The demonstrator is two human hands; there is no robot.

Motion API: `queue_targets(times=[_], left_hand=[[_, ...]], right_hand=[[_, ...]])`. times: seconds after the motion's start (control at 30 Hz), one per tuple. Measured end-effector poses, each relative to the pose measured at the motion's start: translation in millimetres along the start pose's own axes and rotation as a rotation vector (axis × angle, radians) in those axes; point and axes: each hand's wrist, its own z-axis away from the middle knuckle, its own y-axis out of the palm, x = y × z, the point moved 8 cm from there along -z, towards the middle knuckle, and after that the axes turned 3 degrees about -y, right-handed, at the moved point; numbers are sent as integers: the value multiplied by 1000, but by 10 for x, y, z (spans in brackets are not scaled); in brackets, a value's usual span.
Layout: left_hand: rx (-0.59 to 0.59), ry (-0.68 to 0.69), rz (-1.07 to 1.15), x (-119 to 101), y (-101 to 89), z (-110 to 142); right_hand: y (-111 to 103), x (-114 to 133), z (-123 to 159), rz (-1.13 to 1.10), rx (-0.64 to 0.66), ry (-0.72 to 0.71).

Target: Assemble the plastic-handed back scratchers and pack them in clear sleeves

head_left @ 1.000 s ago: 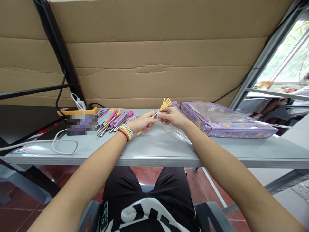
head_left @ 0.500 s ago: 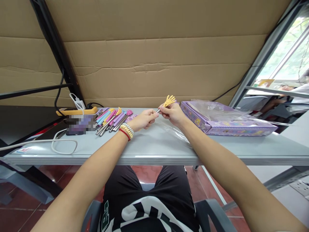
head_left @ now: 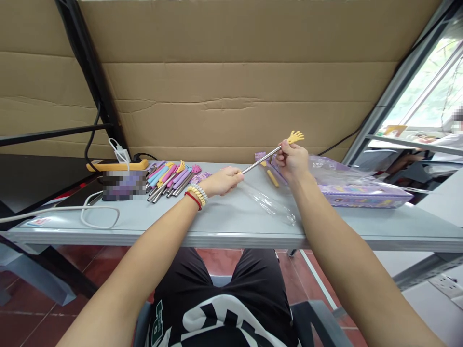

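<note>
My left hand (head_left: 223, 180) grips the handle end of a telescopic back scratcher (head_left: 261, 160) just above the grey table (head_left: 217, 219). My right hand (head_left: 293, 160) pinches the same scratcher right below its small yellow hand-shaped head (head_left: 295, 137). Between the hands the silver rod is drawn out long and slants up to the right. A pile of several similar scratchers (head_left: 170, 176) with pink, blue, purple and yellow handles lies on the table left of my left hand.
A purple box (head_left: 358, 193) under clear plastic sits at the right. A crumpled clear plastic bag (head_left: 271, 205) lies in front of my hands. An orange power strip (head_left: 117, 165), a white cable (head_left: 87, 217) and a cardboard wall (head_left: 235, 96) are at the left and back.
My right hand has moved right and up with the yellow head, drawing the silver rod out from the handle held in my left hand. The scratcher is now much longer.
</note>
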Motion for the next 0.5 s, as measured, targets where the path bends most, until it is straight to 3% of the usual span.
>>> queue_targets(times=[0.13, 0.27, 0.37, 0.43, 0.5], left_hand=[[-181, 163, -202, 29, -161, -59], [-316, 209, -289, 77, -260, -101], [-399, 157, -313, 111, -341, -89], [-409, 139, -310, 125, -367, -76], [-337, 161, -267, 129, -321, -84]], right_hand=[[178, -129, 104, 32, 24, 65], [708, -358, 368, -16, 261, 278], [1043, -431, 521, -131, 287, 315], [1181, -466, 570, -221, 263, 314], [1242, -495, 590, -302, 244, 310]])
